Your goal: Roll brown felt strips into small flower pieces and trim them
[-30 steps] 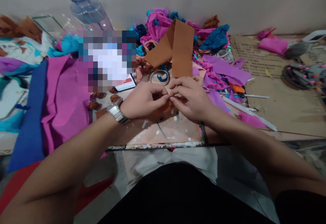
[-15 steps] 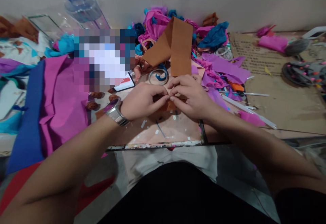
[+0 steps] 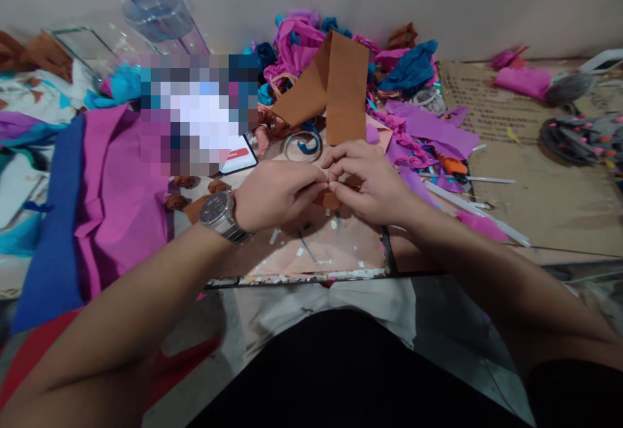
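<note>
So my left hand point(image 3: 280, 194) and right hand point(image 3: 370, 180) are close together, pinching brown paper point(image 3: 327, 200) over a scrap-flecked table point(image 3: 341, 256), grey wall point(image 3: 399, 0) behind.

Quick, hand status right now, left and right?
Left hand: closed, fingertips pinching the small brown piece.
Right hand: closed, thumb and fingers pinching the same piece, beside the left fingertips.

I see a matt, papery strip point(image 3: 347, 94) just beyond the right hand point(image 3: 368, 180), and a shiny metal watch point(image 3: 224, 216) behind the left hand point(image 3: 281, 194).
</note>
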{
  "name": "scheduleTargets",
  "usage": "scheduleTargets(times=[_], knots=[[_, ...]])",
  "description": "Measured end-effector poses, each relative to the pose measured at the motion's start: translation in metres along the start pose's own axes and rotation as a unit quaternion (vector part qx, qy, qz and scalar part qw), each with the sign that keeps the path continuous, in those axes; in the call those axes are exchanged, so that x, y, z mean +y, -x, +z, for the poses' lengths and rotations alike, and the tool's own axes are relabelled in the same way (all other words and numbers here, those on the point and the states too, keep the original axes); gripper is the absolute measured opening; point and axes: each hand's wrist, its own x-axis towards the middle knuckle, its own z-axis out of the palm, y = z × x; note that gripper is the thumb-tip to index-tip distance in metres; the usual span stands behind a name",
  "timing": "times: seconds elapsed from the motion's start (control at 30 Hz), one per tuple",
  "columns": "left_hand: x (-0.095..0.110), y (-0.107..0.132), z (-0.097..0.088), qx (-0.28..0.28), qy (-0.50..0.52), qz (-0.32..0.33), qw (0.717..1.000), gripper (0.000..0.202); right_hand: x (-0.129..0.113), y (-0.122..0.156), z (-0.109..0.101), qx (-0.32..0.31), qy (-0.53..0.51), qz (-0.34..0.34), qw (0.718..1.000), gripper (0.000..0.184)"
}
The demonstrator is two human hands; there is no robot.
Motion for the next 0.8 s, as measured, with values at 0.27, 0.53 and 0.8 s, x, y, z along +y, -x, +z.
scheduleTargets(times=[0.27,0.53,0.8], knots=[[0.0,0.0,-0.003,0.018,0.045,0.021,0.999,0.022,-0.002,0.0,-0.002,-0.008,-0.009,-0.01,1.0,0.01],[0.0,-0.001,-0.009,-0.001,0.103,-0.003,0.995,0.02,0.002,0.004,-0.004,0.013,0.003,-0.023,1.0,0.008],[0.004,-0.003,-0.014,-0.03,0.136,-0.024,0.99,0.021,-0.001,0.003,-0.001,-0.001,0.017,-0.025,1.0,0.009]])
